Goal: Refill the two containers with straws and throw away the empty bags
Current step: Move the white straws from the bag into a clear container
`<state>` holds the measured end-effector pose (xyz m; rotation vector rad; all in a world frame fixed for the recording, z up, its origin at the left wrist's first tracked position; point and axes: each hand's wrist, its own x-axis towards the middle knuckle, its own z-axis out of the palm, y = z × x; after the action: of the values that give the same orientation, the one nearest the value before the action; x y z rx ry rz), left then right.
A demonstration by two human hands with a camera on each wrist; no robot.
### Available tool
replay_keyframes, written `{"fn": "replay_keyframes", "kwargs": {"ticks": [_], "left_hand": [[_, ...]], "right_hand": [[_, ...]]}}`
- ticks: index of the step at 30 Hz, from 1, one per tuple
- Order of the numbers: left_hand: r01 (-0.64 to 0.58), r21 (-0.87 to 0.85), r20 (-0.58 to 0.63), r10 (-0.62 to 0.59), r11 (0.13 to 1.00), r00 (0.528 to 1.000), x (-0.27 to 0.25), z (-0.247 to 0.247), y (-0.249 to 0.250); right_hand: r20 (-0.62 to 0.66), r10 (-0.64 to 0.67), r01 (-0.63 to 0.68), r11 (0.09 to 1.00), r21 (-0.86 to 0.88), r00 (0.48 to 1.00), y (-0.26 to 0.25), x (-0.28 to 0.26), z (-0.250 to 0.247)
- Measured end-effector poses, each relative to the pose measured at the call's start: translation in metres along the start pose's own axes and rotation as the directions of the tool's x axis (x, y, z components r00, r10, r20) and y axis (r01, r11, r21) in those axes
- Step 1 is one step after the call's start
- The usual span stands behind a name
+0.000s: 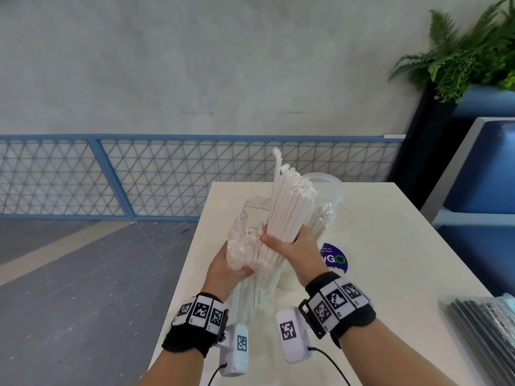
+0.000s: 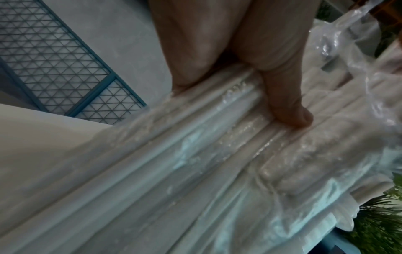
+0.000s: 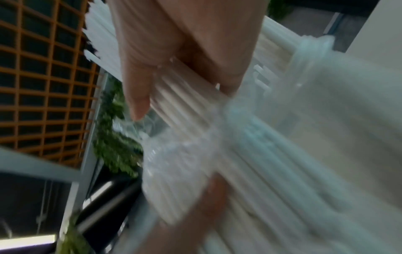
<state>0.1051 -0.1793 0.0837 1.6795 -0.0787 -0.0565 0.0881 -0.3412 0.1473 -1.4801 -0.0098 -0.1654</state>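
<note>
A clear plastic bag (image 1: pixel 245 240) of white straws is held upright over the white table (image 1: pixel 390 246). My left hand (image 1: pixel 225 270) grips the bag from the left and below; its thumb presses on the wrapped straws (image 2: pixel 217 154). My right hand (image 1: pixel 289 245) grips a thick bundle of white straws (image 1: pixel 289 201) that sticks up out of the bag's mouth (image 3: pixel 187 96). Behind the bundle stand a clear plastic container (image 1: pixel 326 188) and, lower, another container holding white straws (image 1: pixel 324 215).
A bag of black straws (image 1: pixel 485 324) lies at the table's right edge. A purple round sticker (image 1: pixel 334 257) is on the tabletop. Blue mesh fencing (image 1: pixel 139 174) runs along the wall at left. A fern planter (image 1: pixel 459 57) and a blue bin (image 1: pixel 485 168) stand at right.
</note>
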Motion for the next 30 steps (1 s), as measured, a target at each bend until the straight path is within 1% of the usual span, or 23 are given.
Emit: {"fn": "replay_keyframes", "kwargs": {"ticks": [1,3,7,9,12,15,17,21,23,27,30], "left_hand": [[-0.002,-0.005,0.001,0.002,1.0,1.0,0.001,0.0,0.0],[0.0,0.003,0.0,0.0,1.0,1.0,0.004,0.0,0.001],[0.006,0.039,-0.007,-0.005,0.999,1.0,0.007,0.002,0.007],[0.005,0.054,0.0,-0.005,0.999,1.0,0.007,0.001,0.01],[0.013,0.039,0.011,-0.013,0.999,1.0,0.007,-0.002,0.01],[0.026,0.015,0.003,-0.026,1.0,1.0,0.006,-0.003,0.007],[0.039,0.01,-0.003,-0.039,0.999,0.999,0.007,-0.004,0.003],[0.05,-0.017,-0.035,-0.051,0.999,0.998,0.008,-0.008,-0.002],[0.048,-0.03,-0.046,-0.05,0.998,0.998,0.008,-0.008,-0.002],[0.052,-0.047,-0.092,-0.056,0.998,0.994,0.009,-0.008,-0.001],[0.064,-0.09,-0.172,-0.079,0.994,0.982,0.009,-0.011,-0.002]], "right_hand": [[0.008,0.013,-0.012,0.999,-0.042,1.0,0.004,-0.001,0.0],[-0.037,-0.001,-0.001,0.998,-0.063,0.999,0.004,0.0,0.001],[-0.154,-0.035,0.04,0.999,0.027,0.987,-0.014,0.014,0.001],[-0.204,-0.03,0.041,0.998,0.052,0.978,-0.02,0.021,0.001],[-0.241,-0.032,0.05,0.996,0.07,0.97,-0.027,0.03,0.0],[-0.291,-0.001,0.035,0.993,0.11,0.957,-0.033,0.039,0.0],[-0.315,0.041,0.015,0.985,0.174,0.948,-0.036,0.044,-0.002],[-0.309,0.147,-0.04,0.945,0.325,0.94,-0.042,0.054,-0.012],[-0.312,0.165,-0.042,0.93,0.365,0.936,-0.046,0.057,-0.017],[-0.334,0.147,-0.007,0.921,0.388,0.931,-0.051,0.061,-0.025],[-0.395,0.08,0.06,0.942,0.331,0.915,-0.055,0.063,-0.035]]}}
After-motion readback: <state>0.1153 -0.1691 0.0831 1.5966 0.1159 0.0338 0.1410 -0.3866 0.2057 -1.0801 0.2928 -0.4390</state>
